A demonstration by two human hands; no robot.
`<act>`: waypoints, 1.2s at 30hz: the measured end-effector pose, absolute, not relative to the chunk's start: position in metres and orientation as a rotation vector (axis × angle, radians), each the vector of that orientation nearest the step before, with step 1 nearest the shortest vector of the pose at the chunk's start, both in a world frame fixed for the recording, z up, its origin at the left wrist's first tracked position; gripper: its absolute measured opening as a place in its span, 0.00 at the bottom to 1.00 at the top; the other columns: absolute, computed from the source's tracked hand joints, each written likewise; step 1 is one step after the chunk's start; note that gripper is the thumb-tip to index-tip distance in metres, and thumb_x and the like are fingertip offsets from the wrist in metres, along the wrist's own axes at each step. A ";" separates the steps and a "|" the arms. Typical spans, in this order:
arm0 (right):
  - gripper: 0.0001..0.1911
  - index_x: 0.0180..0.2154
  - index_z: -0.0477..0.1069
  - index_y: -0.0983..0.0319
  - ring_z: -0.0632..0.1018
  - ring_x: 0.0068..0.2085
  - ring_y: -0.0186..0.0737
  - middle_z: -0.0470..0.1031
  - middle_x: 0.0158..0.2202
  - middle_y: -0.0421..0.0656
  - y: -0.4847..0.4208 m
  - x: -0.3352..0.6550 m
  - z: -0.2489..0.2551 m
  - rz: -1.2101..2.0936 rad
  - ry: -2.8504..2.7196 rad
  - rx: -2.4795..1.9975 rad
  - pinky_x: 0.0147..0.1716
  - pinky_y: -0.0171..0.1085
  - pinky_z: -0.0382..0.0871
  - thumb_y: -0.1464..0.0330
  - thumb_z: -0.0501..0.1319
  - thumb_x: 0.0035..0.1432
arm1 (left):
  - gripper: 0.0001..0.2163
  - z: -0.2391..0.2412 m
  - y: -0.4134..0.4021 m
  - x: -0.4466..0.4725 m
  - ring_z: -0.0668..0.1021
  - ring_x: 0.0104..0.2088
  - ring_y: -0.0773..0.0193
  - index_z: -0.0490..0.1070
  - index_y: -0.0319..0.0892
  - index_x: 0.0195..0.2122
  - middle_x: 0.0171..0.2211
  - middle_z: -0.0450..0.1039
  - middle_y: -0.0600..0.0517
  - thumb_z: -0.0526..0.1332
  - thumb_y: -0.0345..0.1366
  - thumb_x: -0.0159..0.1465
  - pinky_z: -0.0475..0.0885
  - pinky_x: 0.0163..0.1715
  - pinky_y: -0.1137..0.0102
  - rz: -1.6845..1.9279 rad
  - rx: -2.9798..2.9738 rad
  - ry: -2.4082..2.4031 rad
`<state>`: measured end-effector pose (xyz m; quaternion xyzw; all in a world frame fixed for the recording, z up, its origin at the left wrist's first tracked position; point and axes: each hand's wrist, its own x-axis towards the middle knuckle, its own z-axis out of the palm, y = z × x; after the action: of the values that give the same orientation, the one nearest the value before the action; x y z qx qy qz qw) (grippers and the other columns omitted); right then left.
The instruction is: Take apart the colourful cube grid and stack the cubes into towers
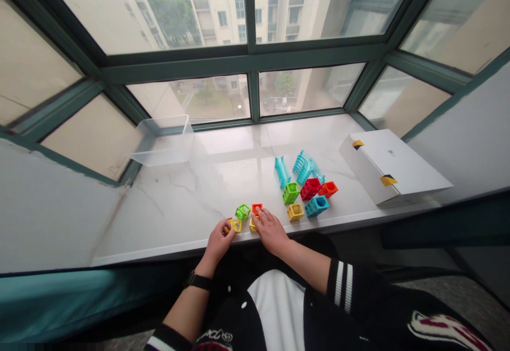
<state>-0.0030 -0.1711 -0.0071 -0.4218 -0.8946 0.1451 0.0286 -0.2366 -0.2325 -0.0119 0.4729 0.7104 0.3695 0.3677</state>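
Small hollow plastic cubes lie on a white marble windowsill (191,191). My left hand (218,242) pinches a yellow cube (235,225) at the sill's front edge. My right hand (271,230) rests over another yellow cube (252,225), its fingers curled and touching an orange cube (257,208). A green cube (243,212) sits just behind the two hands. To the right lies a loose group: a green cube (290,193), a red cube (310,188), an orange cube (328,188), a blue cube (316,206), a yellow cube (295,212) and light blue curved track pieces (303,166).
A clear plastic tub (163,141) stands at the back left of the sill by the window. A white cardboard box (392,166) with yellow tabs lies at the right. Window frames close off the back and both sides.
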 end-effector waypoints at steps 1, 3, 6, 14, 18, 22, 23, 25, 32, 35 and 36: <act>0.34 0.74 0.56 0.62 0.57 0.75 0.57 0.51 0.77 0.55 -0.171 -0.002 -0.010 0.433 -2.754 -1.294 0.67 0.53 0.62 0.74 0.55 0.69 | 0.10 -0.012 -0.235 -0.241 0.81 0.39 0.60 0.67 0.45 0.32 0.59 0.77 0.45 0.65 0.43 0.57 0.77 0.45 0.63 0.961 1.165 1.825; 0.35 0.74 0.56 0.61 0.57 0.75 0.56 0.52 0.77 0.54 -0.171 0.000 -0.013 0.411 -2.744 -1.280 0.67 0.53 0.62 0.76 0.54 0.68 | 0.12 -0.012 -0.239 -0.247 0.81 0.38 0.60 0.65 0.45 0.31 0.61 0.76 0.44 0.66 0.44 0.55 0.77 0.45 0.62 1.018 1.035 1.795; 0.35 0.74 0.57 0.63 0.58 0.75 0.56 0.53 0.77 0.55 -0.170 0.002 -0.014 0.404 -2.743 -1.265 0.68 0.54 0.61 0.77 0.53 0.67 | 0.14 -0.013 -0.245 -0.252 0.83 0.42 0.58 0.65 0.45 0.32 0.56 0.79 0.45 0.66 0.46 0.54 0.77 0.48 0.62 1.125 0.840 1.705; 0.36 0.74 0.58 0.62 0.53 0.76 0.60 0.53 0.77 0.54 -0.172 0.000 0.005 0.434 -2.701 -1.226 0.72 0.56 0.52 0.69 0.59 0.67 | 0.14 -0.014 -0.244 -0.241 0.84 0.39 0.58 0.68 0.46 0.37 0.38 0.83 0.52 0.67 0.43 0.54 0.77 0.48 0.61 1.128 0.754 1.617; 0.36 0.74 0.57 0.58 0.51 0.76 0.59 0.53 0.77 0.47 -0.172 -0.004 0.010 0.466 -2.785 -1.065 0.74 0.58 0.47 0.64 0.60 0.68 | 0.16 -0.015 -0.239 -0.230 0.84 0.39 0.56 0.69 0.45 0.41 0.39 0.84 0.50 0.68 0.45 0.55 0.77 0.49 0.59 1.096 0.776 1.607; 0.37 0.74 0.56 0.57 0.54 0.75 0.62 0.54 0.77 0.47 -0.171 -0.009 0.008 0.463 -2.864 -1.036 0.74 0.62 0.45 0.63 0.61 0.67 | 0.18 -0.014 -0.235 -0.225 0.85 0.45 0.54 0.74 0.44 0.42 0.55 0.81 0.43 0.70 0.46 0.52 0.79 0.50 0.59 1.157 0.826 1.598; 0.37 0.74 0.56 0.56 0.54 0.75 0.62 0.54 0.77 0.48 -0.170 -0.010 0.008 0.461 -2.871 -1.047 0.74 0.63 0.44 0.63 0.61 0.67 | 0.19 -0.013 -0.236 -0.225 0.85 0.45 0.53 0.74 0.44 0.41 0.56 0.80 0.43 0.71 0.46 0.52 0.79 0.50 0.58 1.173 0.829 1.609; 0.38 0.75 0.55 0.56 0.55 0.75 0.61 0.54 0.77 0.47 -0.169 -0.011 0.007 0.461 -2.882 -1.064 0.74 0.63 0.44 0.63 0.61 0.67 | 0.18 -0.012 -0.238 -0.229 0.85 0.43 0.53 0.75 0.44 0.41 0.51 0.83 0.44 0.71 0.45 0.51 0.80 0.49 0.57 1.187 0.796 1.634; 0.40 0.75 0.56 0.57 0.53 0.76 0.63 0.52 0.78 0.47 -0.168 -0.012 0.007 0.490 -2.885 -1.059 0.74 0.64 0.44 0.65 0.63 0.64 | 0.21 0.000 -0.250 -0.253 0.84 0.48 0.52 0.76 0.41 0.42 0.47 0.82 0.44 0.72 0.47 0.52 0.80 0.50 0.57 1.437 0.544 1.564; 0.40 0.74 0.58 0.60 0.50 0.77 0.64 0.50 0.78 0.49 -0.168 -0.011 0.012 0.501 -2.797 -1.036 0.74 0.62 0.45 0.66 0.64 0.63 | 0.23 0.009 -0.249 -0.250 0.83 0.52 0.50 0.76 0.42 0.44 0.52 0.81 0.43 0.74 0.48 0.51 0.80 0.51 0.57 1.474 0.518 1.526; 0.39 0.73 0.58 0.61 0.50 0.77 0.64 0.51 0.78 0.50 -0.167 -0.010 0.016 0.513 -2.745 -1.031 0.74 0.62 0.46 0.66 0.63 0.64 | 0.24 0.013 -0.248 -0.247 0.82 0.53 0.50 0.76 0.42 0.45 0.52 0.81 0.43 0.74 0.48 0.51 0.79 0.52 0.56 1.478 0.520 1.500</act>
<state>-0.0104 -0.1671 0.0162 -0.3451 -0.9191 0.1716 0.0825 -0.2467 -0.2478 0.0132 0.2118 0.6113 0.6023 0.4676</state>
